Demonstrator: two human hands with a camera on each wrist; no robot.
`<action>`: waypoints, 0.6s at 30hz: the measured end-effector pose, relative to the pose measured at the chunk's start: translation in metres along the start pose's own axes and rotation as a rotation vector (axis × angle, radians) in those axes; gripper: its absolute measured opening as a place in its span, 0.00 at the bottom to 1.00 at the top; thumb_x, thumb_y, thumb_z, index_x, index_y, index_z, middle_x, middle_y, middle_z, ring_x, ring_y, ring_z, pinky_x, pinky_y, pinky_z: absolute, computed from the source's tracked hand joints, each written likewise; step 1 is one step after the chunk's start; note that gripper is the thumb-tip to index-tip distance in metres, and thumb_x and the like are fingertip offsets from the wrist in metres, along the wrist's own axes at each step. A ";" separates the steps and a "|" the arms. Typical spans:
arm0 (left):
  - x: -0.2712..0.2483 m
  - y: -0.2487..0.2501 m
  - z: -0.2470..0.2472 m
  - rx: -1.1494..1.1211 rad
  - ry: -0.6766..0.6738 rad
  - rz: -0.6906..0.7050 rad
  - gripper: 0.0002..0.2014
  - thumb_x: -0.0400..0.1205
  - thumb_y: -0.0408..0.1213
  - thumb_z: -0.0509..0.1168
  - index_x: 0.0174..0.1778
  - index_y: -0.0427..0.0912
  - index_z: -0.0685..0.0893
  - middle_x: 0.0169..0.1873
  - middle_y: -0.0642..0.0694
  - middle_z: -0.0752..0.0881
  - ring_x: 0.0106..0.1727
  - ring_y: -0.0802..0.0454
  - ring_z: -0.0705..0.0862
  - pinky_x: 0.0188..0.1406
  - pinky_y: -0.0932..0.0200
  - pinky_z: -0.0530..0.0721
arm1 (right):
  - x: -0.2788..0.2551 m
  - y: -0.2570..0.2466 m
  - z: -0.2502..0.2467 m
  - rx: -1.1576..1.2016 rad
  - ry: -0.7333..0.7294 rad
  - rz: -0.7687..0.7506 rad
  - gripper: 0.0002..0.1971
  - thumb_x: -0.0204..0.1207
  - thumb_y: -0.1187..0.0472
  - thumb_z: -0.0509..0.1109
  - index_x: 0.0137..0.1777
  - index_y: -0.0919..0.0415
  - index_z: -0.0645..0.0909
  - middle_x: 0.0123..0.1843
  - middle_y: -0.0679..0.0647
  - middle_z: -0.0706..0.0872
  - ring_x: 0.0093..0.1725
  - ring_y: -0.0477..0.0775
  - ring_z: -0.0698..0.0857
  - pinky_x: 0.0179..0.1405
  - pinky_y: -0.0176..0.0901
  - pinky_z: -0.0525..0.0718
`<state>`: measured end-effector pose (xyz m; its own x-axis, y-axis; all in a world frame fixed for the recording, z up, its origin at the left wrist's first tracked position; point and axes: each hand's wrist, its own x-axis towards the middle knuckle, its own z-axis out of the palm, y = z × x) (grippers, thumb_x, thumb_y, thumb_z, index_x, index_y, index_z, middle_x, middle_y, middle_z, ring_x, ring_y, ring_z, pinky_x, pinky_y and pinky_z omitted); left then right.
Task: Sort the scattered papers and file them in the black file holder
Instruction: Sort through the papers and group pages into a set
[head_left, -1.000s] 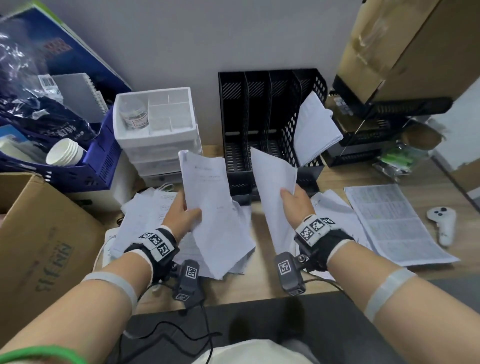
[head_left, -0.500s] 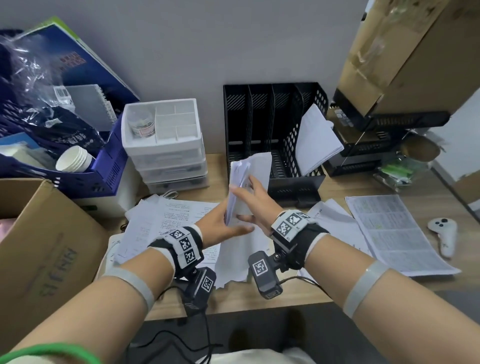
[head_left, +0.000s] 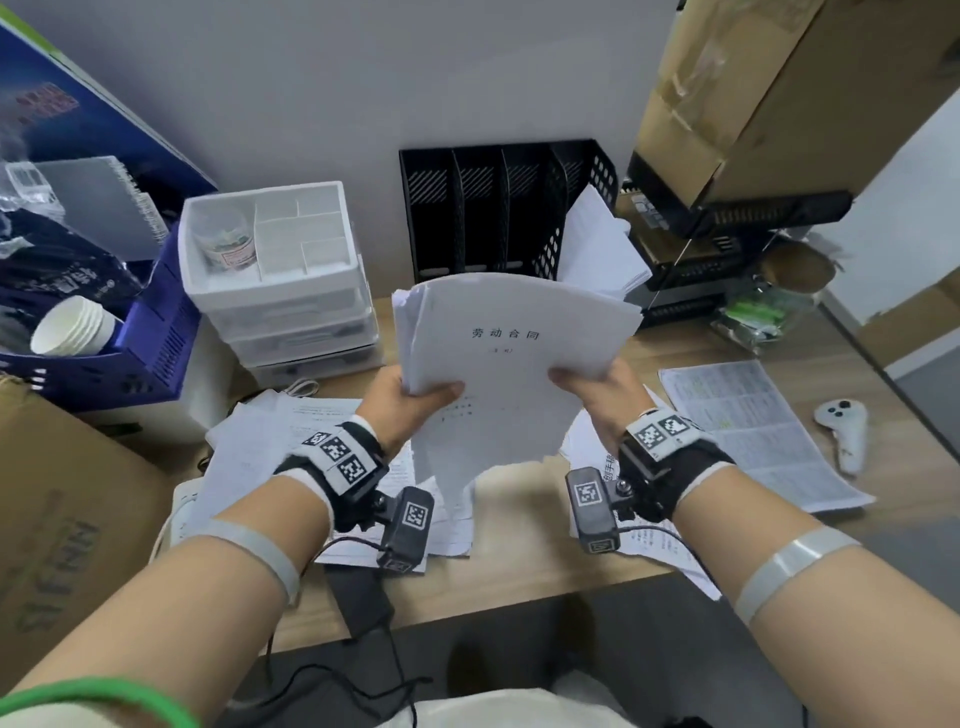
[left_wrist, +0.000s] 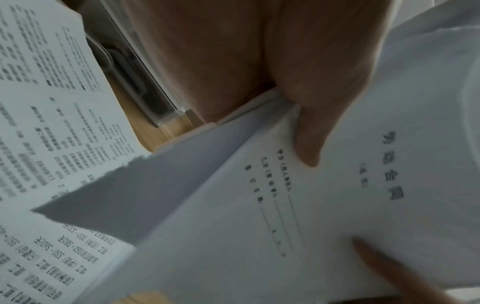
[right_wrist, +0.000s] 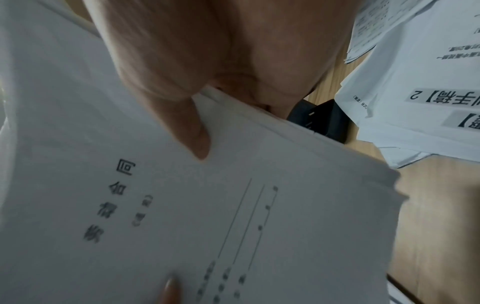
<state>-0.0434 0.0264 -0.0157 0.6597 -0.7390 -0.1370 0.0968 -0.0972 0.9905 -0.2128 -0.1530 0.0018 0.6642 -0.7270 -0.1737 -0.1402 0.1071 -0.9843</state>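
I hold a stack of white papers (head_left: 511, 358) upright above the desk, its printed title page facing me. My left hand (head_left: 415, 397) grips the stack's left edge, thumb on the front page (left_wrist: 363, 195). My right hand (head_left: 592, 382) grips the right edge, thumb across the same page (right_wrist: 182, 205). The black file holder (head_left: 498, 208) stands against the wall behind the stack, with a few sheets (head_left: 597, 249) leaning in its rightmost slot. More loose papers (head_left: 291, 436) lie on the desk under my left wrist and a printed sheet (head_left: 748, 426) at right.
White drawer unit (head_left: 280, 270) stands left of the holder. A blue basket (head_left: 150, 332) with paper cups and a cardboard box (head_left: 67, 499) fill the left. A white controller (head_left: 844, 426) lies far right. Black wire trays (head_left: 727, 234) and a large carton (head_left: 779, 88) sit at right.
The two separate bundles, one in each hand, were brought together into a single stack, which both hands now hold by its sides, turned to face me.
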 end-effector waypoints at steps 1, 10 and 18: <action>0.003 -0.002 0.008 0.054 0.026 0.022 0.13 0.73 0.33 0.80 0.50 0.32 0.90 0.47 0.39 0.93 0.53 0.43 0.91 0.58 0.46 0.88 | -0.003 0.001 -0.002 -0.014 0.041 -0.016 0.11 0.67 0.65 0.76 0.49 0.54 0.89 0.54 0.60 0.92 0.58 0.63 0.88 0.65 0.67 0.81; 0.010 -0.033 0.056 0.224 -0.015 -0.027 0.14 0.76 0.41 0.77 0.56 0.45 0.88 0.45 0.54 0.91 0.44 0.69 0.89 0.42 0.75 0.83 | -0.041 0.017 -0.017 -0.217 0.200 0.005 0.05 0.74 0.70 0.71 0.40 0.61 0.83 0.47 0.68 0.90 0.44 0.58 0.86 0.49 0.53 0.85; 0.012 -0.063 0.063 0.470 -0.227 -0.089 0.12 0.83 0.37 0.69 0.62 0.40 0.84 0.54 0.40 0.88 0.57 0.44 0.85 0.54 0.54 0.81 | -0.055 0.053 -0.036 -0.374 0.176 0.209 0.07 0.79 0.59 0.70 0.55 0.53 0.81 0.46 0.51 0.84 0.50 0.55 0.83 0.55 0.50 0.81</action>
<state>-0.0888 -0.0181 -0.0793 0.4815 -0.8346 -0.2677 -0.2339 -0.4167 0.8784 -0.2837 -0.1315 -0.0400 0.4633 -0.8235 -0.3275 -0.5348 0.0349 -0.8443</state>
